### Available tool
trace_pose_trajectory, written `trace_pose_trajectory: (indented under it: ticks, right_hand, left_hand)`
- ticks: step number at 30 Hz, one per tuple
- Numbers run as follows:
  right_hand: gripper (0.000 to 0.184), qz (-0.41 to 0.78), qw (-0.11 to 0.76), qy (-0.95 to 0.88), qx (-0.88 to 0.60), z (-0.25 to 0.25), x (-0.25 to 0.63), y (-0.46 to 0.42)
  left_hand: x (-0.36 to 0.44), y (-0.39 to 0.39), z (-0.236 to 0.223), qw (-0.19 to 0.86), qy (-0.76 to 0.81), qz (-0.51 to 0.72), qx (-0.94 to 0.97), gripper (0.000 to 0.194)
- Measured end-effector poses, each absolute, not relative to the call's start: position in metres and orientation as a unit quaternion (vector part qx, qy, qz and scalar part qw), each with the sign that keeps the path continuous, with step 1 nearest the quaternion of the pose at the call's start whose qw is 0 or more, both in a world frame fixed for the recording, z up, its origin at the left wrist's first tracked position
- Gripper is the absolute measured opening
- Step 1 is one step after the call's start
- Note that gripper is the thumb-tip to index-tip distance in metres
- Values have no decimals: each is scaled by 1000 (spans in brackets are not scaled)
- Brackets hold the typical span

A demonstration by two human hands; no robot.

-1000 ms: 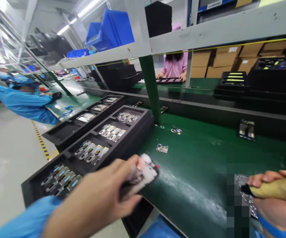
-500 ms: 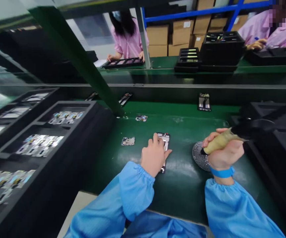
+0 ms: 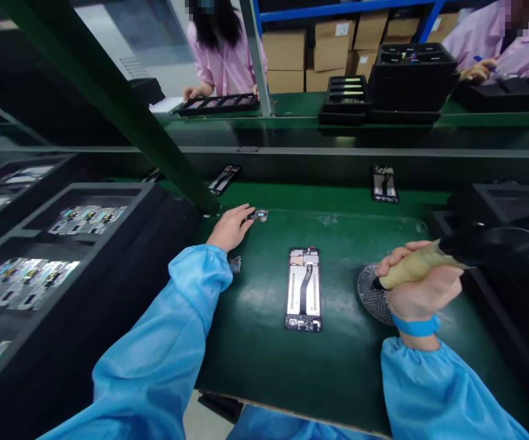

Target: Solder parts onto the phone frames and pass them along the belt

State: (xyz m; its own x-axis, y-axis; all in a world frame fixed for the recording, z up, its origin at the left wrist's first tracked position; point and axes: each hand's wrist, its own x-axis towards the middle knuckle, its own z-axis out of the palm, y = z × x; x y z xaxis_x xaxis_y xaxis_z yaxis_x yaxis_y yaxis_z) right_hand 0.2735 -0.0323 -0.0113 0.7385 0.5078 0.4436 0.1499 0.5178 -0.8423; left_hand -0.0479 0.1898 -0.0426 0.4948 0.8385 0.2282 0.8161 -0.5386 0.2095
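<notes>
On the green surface [image 3: 246,366], a phone frame [image 3: 303,289] lies between the hands. The left hand [image 3: 231,227], spread open, sits just beside a small circuit board [image 3: 258,214]; the right hand [image 3: 422,284] grips a tan-wrapped power screwdriver [image 3: 413,267] over a metal mesh disc [image 3: 369,294].

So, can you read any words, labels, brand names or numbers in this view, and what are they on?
No word, brand or number can be read clearly.
White label on a cardboard carton: too small to read.
Smartphone frame on the green mat: any markings are too small to read.
</notes>
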Motion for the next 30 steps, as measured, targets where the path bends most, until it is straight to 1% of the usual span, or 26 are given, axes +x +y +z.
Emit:
trace_pose_trajectory:
  ticks: [5, 7, 13, 17, 18, 21, 24, 26, 30]
  right_hand:
    - [68, 136, 800, -329, -483, -6, 273, -34]
    - [69, 158, 797, -319, -488, -5, 274, -35]
    - [62, 171, 800, -323, -476, -15, 282, -35]
    - [65, 177, 791, -340, -477, -16, 283, -36]
    - [65, 176, 787, -341, -483, -15, 282, -36]
    - [58, 162, 783, -341, -495, -13, 280, -35]
    - [54, 131, 786, -357, -487, -17, 283, -30]
    - [60, 111, 786, -381, -473, -22, 289, -26]
    - [66, 125, 796, -366, -465, -34, 301, -23]
  left_hand:
    - [-51, 180, -37, 30, 442, 149, 884, 28]
    - [-48, 174, -31, 26, 439, 143, 887, 27]
    - [-42, 139, -34, 25, 459, 155, 874, 29]
    - [-41, 115, -40, 41, 441, 174, 879, 33]
    - [-41, 112, -40, 46, 436, 179, 881, 32]
    - [-33, 106, -35, 53, 430, 194, 880, 25]
    - [-15, 97, -29, 88, 352, 216, 907, 24]
    - [1, 89, -27, 100, 283, 236, 924, 23]
    - [25, 78, -30, 51, 237, 226, 944, 23]
